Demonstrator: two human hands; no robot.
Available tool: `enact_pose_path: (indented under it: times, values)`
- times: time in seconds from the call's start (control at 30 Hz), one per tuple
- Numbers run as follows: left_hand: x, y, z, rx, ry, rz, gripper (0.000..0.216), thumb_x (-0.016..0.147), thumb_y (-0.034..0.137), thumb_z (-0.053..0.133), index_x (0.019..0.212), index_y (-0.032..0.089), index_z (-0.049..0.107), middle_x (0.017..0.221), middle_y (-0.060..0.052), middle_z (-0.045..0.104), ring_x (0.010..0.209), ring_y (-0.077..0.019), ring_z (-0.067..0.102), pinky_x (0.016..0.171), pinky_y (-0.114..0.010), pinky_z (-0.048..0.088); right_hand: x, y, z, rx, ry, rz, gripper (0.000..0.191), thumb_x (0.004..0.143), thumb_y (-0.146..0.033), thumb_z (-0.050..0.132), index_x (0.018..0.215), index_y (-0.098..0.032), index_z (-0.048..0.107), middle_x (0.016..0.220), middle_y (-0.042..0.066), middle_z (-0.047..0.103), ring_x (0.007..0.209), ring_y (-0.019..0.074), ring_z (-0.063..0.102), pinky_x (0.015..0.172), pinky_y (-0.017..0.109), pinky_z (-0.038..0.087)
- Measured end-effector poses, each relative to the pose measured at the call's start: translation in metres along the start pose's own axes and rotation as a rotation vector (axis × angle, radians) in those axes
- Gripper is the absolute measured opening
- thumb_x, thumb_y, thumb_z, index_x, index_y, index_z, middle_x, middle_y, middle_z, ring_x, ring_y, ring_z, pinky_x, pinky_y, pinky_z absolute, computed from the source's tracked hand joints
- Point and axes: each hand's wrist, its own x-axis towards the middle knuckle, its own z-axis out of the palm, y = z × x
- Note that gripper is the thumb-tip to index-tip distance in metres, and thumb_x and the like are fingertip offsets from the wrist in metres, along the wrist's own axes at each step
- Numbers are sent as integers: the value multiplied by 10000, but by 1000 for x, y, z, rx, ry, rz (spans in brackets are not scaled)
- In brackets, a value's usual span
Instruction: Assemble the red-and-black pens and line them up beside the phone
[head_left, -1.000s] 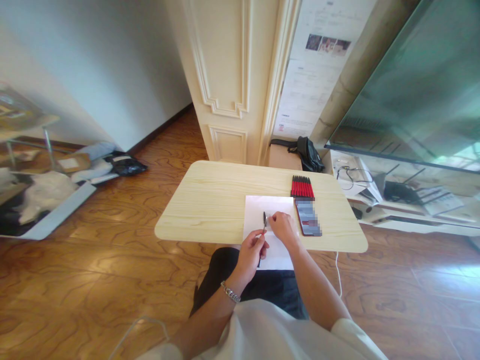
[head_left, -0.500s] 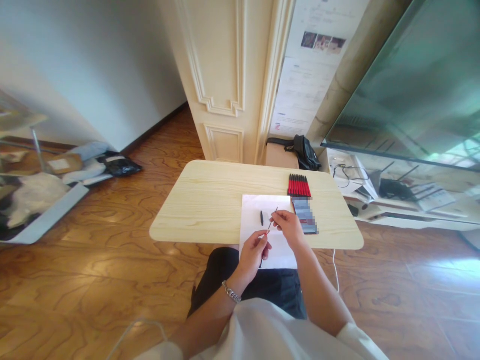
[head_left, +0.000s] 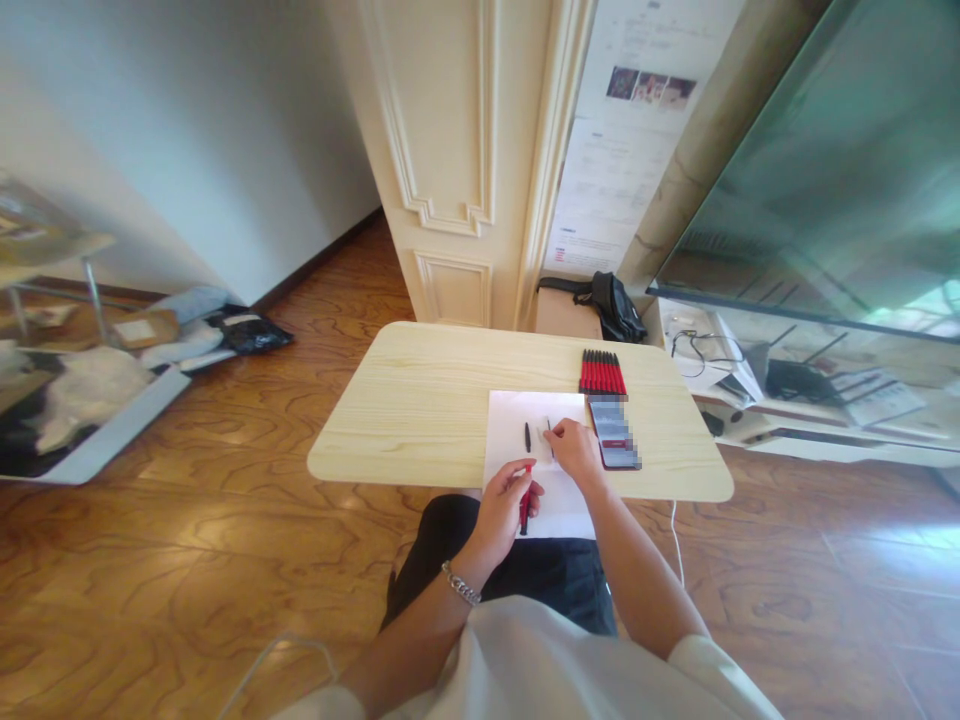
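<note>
My left hand (head_left: 501, 507) is closed round a red pen barrel (head_left: 524, 512) with a black end, held over the near part of a white sheet of paper (head_left: 504, 420). Up and to the right, my right hand (head_left: 577, 452) pinches a thin dark pen refill (head_left: 550, 426) close to the paper; whether the refill rests on the sheet I cannot tell. A short black pen part (head_left: 527, 437) lies on the paper, left of my right fingertips.
A row of several red and black pens (head_left: 602, 372) lies near the far right of the pale wooden table (head_left: 412, 400). Below them sits a phone (head_left: 615, 430), its screen partly blurred. Behind the table are a black bag (head_left: 616, 308) and a cream panel (head_left: 450, 120).
The refill has come away from my left hand and moved down toward the paper in my right hand. The red barrel in my left hand now shows more plainly.
</note>
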Motion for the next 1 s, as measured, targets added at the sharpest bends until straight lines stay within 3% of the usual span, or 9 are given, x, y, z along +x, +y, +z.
enact_pose_path:
  times: [0.1,0.2,0.33,0.43,0.5,0.63,0.83,0.9,1.0]
  values:
    - [-1,4,3,-21,-15,-3,447,805,434,618,1142,144,567,720,-45,625,541,-111,557,501,-233,407,-5,0,-6,103,56,-29,284,825,-441,556,773,-194,684,746,44,696,703,166,606,622,252,357]
    - [-2,10,7,-59,-9,-24,475,800,429,631,1168,141,543,732,-56,639,570,-127,585,527,-247,437,-19,0,-7,366,58,-33,379,838,-509,503,781,-177,678,702,35,674,638,151,586,595,255,382]
    - [-4,17,14,-66,32,-55,587,791,438,639,1277,161,460,740,-63,663,566,-142,609,524,-258,459,-47,-1,2,861,-200,37,417,802,-538,538,893,-154,672,677,24,643,534,133,556,501,256,413]
    - [-6,17,18,-26,60,-73,641,791,452,630,1325,175,410,709,-49,668,528,-142,609,476,-236,437,-66,-5,7,1148,-402,79,455,794,-548,549,986,-146,641,527,-41,517,394,123,472,407,270,403]
    - [-7,16,21,11,63,-77,664,786,469,623,1336,173,398,680,-36,663,492,-138,600,435,-217,405,-72,-8,5,1253,-461,89,447,788,-541,562,978,-143,631,471,-70,436,343,127,440,362,277,389]
    - [-9,16,22,68,40,-67,676,782,493,607,1332,157,400,663,-26,661,432,-122,571,391,-204,365,-73,-9,-1,1271,-497,58,381,796,-520,566,875,-155,640,421,-71,397,339,153,472,347,278,379]
    - [-11,19,23,134,8,-44,619,814,502,570,1310,170,409,640,-10,646,384,-98,512,361,-192,331,-69,-2,-1,1165,-482,37,378,778,-519,593,753,-147,658,466,-16,505,425,131,484,436,260,398]
    - [-12,19,23,150,-2,-44,598,818,501,567,1298,175,423,657,-19,653,388,-92,507,363,-188,322,-63,1,-2,1126,-418,25,360,760,-494,619,784,-138,673,559,17,584,482,131,510,478,258,409]
    - [-13,19,22,181,-13,-50,578,820,501,565,1281,175,444,697,-43,672,400,-90,506,375,-193,332,-46,9,-8,937,-199,2,325,764,-453,613,875,-156,684,723,45,670,569,139,554,541,256,421]
